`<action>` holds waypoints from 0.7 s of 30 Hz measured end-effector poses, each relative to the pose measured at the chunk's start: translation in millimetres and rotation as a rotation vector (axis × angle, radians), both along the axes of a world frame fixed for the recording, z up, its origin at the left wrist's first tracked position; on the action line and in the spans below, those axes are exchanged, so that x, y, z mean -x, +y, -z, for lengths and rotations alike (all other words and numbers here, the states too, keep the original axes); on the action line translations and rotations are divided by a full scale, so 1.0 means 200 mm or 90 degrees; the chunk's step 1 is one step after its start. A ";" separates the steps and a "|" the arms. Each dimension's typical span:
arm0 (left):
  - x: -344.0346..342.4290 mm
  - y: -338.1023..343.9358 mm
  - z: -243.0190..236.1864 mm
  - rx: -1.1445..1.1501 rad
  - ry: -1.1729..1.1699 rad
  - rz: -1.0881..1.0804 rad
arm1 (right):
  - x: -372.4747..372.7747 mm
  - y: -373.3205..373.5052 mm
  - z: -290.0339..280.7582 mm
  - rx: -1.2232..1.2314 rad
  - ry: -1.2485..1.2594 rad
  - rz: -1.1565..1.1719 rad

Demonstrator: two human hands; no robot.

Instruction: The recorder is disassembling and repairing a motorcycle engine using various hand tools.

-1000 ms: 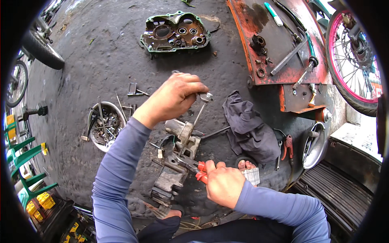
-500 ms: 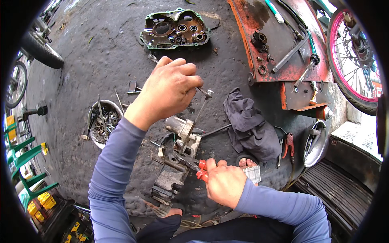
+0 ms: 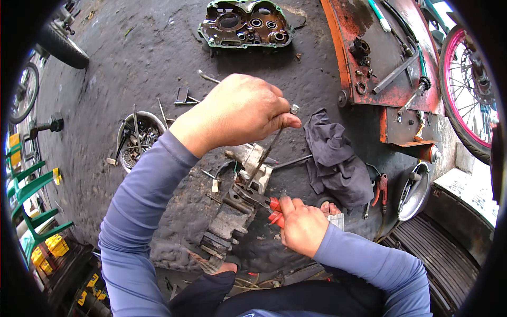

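My left hand (image 3: 240,113) is closed around the upper part of a thin metal rod (image 3: 271,143), whose bright head shows just past the fingers. From there the rod slants down to a grey metal assembly (image 3: 247,155) lying on the ground. My right hand (image 3: 305,228) is wrapped around the red handles of a pair of pliers (image 3: 276,211). The pliers' jaws are at the rod's lower end, by the assembly; their exact bite is too small to make out. Below them, a blocky grey metal piece (image 3: 228,226) sits between my feet.
An open engine casing (image 3: 248,24) lies at the far side. To the left stands a bowl of small metal parts (image 3: 122,140). A dark cloth (image 3: 338,164) lies to the right, near red-handled pliers (image 3: 381,187), a silver tray (image 3: 417,198) and a red metal stand (image 3: 380,53) bearing parts.
My left hand has moved right and turned, and its fingers now pinch the rod below its head. The right hand and pliers stay at the rod's lower end. The whole view has shifted slightly.
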State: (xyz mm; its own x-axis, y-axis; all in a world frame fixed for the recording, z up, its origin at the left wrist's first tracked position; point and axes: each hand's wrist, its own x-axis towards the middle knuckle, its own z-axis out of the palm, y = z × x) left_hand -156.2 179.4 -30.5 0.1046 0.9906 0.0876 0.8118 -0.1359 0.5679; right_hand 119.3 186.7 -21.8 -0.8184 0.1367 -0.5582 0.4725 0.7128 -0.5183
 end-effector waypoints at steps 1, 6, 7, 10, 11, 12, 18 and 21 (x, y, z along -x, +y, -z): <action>0.00 0.00 -0.01 -0.007 0.047 0.000 | -0.01 0.00 0.03 0.007 0.020 0.001; 0.04 0.03 0.02 -0.069 -0.047 0.032 | -0.03 -0.01 0.07 0.028 0.059 0.038; 0.06 0.03 0.04 -0.048 -0.124 0.044 | -0.02 -0.01 0.05 0.031 0.036 0.029; 0.10 0.05 0.06 0.026 -0.229 0.056 | 0.02 0.00 0.02 0.027 -0.003 0.022; 0.11 0.06 0.06 0.039 -0.261 0.064 | 0.03 0.00 0.00 0.024 -0.015 0.017; 0.12 0.07 0.04 0.065 -0.255 0.063 | 0.03 0.00 -0.01 0.025 -0.017 0.022; 0.10 0.10 0.02 -0.015 -0.109 0.064 | 0.06 0.02 -0.07 0.018 -0.038 -0.039; 0.06 0.12 -0.02 0.054 -0.044 0.068 | -0.01 0.02 0.04 0.037 -0.025 0.010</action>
State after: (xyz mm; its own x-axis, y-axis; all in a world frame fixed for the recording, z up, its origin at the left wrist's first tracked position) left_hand -169.0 204.3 -27.3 0.2069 0.9782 0.0147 0.7534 -0.1689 0.6355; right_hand 121.6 190.8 -30.6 -0.7942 0.1152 -0.5967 0.5036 0.6742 -0.5402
